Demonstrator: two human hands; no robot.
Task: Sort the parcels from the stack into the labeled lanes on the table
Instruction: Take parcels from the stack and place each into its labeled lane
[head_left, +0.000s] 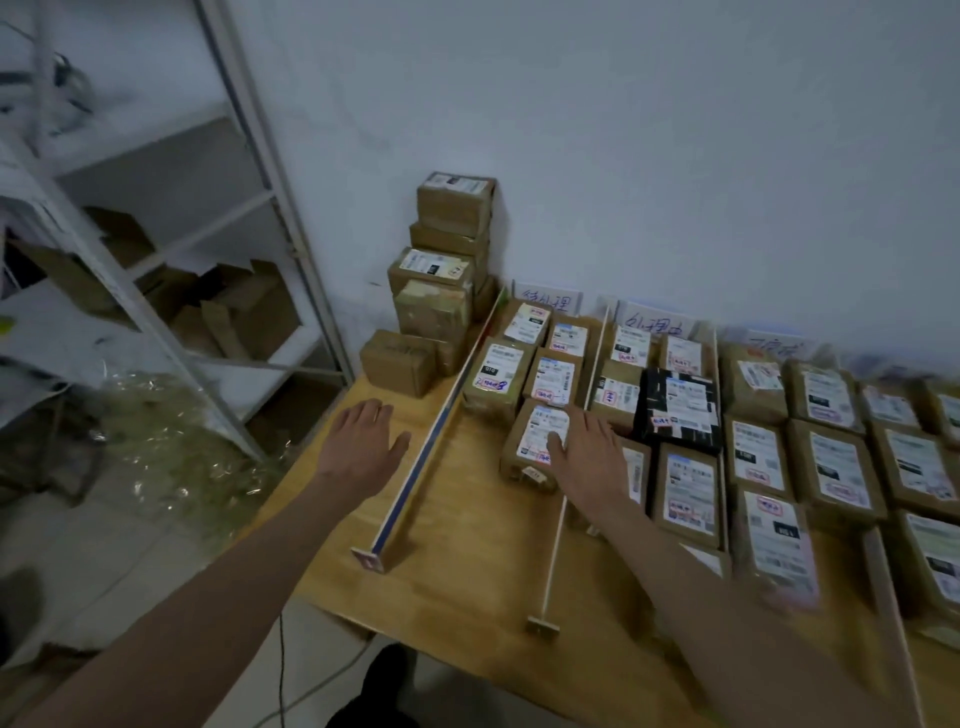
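Fig.: parcel stack (441, 275) stands far-left, beyond left hand (363, 441), which is nearer, fingers spread, holding nothing; right hand (587, 457) lies flat on a lane parcel (535, 436).

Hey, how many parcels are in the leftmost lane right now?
5: back-left parcel, back-right parcel, middle-left parcel, middle-right parcel, and the front parcel under the right hand. Any stacked beneath could be hidden.
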